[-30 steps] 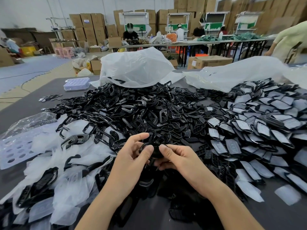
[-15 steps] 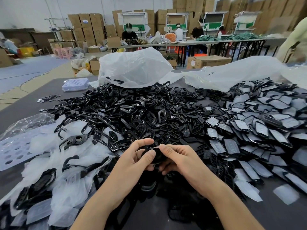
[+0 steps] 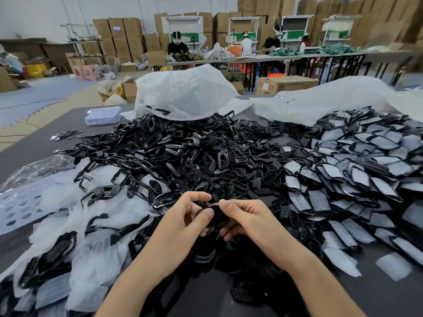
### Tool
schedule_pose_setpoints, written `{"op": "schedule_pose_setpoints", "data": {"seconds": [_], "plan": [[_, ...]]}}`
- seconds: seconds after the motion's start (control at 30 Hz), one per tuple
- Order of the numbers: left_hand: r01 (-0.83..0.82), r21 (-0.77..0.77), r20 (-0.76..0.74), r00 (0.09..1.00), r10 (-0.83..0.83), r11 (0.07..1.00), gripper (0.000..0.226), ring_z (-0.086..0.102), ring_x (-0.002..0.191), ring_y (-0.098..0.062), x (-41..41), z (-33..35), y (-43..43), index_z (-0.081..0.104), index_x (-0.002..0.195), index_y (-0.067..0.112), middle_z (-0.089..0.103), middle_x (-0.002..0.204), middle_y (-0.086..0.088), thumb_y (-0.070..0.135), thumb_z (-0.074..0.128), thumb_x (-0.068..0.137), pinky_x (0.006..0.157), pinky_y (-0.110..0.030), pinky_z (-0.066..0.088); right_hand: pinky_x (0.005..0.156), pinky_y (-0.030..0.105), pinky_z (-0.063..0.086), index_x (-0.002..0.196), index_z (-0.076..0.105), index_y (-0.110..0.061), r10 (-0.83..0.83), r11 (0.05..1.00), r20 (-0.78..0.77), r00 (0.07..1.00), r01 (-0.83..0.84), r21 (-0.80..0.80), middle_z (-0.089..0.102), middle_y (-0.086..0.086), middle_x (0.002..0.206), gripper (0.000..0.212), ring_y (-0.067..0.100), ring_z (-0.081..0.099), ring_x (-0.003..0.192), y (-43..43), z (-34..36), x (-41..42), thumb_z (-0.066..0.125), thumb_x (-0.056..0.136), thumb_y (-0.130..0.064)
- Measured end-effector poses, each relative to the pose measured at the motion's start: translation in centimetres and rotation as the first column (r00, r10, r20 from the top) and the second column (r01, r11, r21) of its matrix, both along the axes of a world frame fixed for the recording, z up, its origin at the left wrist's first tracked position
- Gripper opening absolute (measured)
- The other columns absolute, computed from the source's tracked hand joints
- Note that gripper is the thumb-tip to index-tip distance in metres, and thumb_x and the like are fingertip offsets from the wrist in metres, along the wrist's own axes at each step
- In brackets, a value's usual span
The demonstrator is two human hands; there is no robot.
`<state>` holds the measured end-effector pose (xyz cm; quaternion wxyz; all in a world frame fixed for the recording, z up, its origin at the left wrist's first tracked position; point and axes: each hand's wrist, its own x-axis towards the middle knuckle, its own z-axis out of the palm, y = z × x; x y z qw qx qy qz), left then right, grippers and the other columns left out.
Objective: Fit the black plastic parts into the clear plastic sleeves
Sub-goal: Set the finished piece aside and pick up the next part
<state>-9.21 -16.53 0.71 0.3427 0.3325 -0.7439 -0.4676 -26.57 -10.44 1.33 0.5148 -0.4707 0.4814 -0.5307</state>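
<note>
The left hand (image 3: 180, 223) and right hand (image 3: 247, 220) are meeting close together above the near part of the worktop (image 3: 400, 303), and both are gripping one black plastic part (image 3: 216, 216) between them. The left hand is curling its forefinger and thumb round the part's left end; the right hand is pressing its thumb on top, with its other fingers curled beneath. Whether a sleeve is already on that part, I cannot tell. Just beyond the hands a large pile of black parts (image 3: 183, 156) is lying loose. Left of the left hand, clear sleeves (image 3: 68, 213) are lying heaped, some with black pieces among them. Right of the right hand, sleeved parts (image 3: 366, 168) are spreading across the worktop. Beyond the black pile a white plastic bag (image 3: 185, 94) is slumping open.
</note>
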Motion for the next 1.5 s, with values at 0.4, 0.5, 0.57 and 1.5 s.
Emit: {"op": "schedule_pose_setpoints", "data": {"seconds": [0.4, 0.5, 0.57, 1.5], "plan": [[-0.217, 0.022, -0.034, 0.975, 0.218, 0.976, 0.010, 0.063, 0.060, -0.011, -0.7, -0.4, 0.1, 0.070, 0.089, 0.031, 0.064, 0.065, 0.007, 0.022, 0.073, 0.089, 0.062, -0.023, 0.052, 0.071, 0.023, 0.058, 0.101, 0.081, -0.030, -0.063, 0.996, -0.141, 0.988, 0.053, -0.073, 0.079, 0.002, 0.093, 0.016, 0.015, 0.074, 0.078, -0.2, -0.7, 0.0, 0.068, 0.097, -0.022], [-0.319, -0.122, 0.013, 0.946, 0.323, 0.940, 0.014, 0.067, 0.074, -0.007, -0.9, -0.7, 0.2, 0.070, 0.087, 0.037, 0.069, 0.080, 0.014, 0.023, 0.072, 0.089, 0.075, -0.029, 0.054, 0.072, 0.021, 0.057, 0.099, 0.079, -0.036, -0.141, 0.988, -0.278, 0.950, 0.116, -0.105, 0.079, 0.000, 0.085, 0.016, 0.013, 0.075, 0.076, -0.3, -1.0, -0.1, 0.071, 0.096, -0.023], [-0.324, -0.295, 0.035, 0.936, 0.349, 0.899, 0.018, 0.066, 0.084, 0.000, -0.9, -0.8, 0.3, 0.068, 0.096, 0.037, 0.067, 0.089, 0.020, 0.020, 0.064, 0.095, 0.080, -0.021, 0.051, 0.069, 0.017, 0.055, 0.098, 0.077, -0.038, -0.232, 0.971, -0.349, 0.908, 0.198, -0.130, 0.077, -0.004, 0.078, 0.017, 0.009, 0.074, 0.071, -0.4, -1.2, -0.5, 0.070, 0.096, -0.023], [-0.280, -0.162, -0.093, 0.959, 0.268, 0.946, 0.022, 0.067, 0.085, -0.004, -2.4, -0.5, 2.1, 0.072, 0.093, 0.041, 0.072, 0.089, 0.016, 0.020, 0.066, 0.095, 0.074, -0.009, 0.047, 0.073, 0.026, 0.061, 0.111, 0.068, -0.015, -0.339, 0.936, 0.299, 0.892, 0.353, 0.009, 0.079, 0.009, 0.101, 0.016, 0.020, 0.077, 0.089, -1.0, -0.4, -2.0, 0.057, 0.101, -0.010]]}}
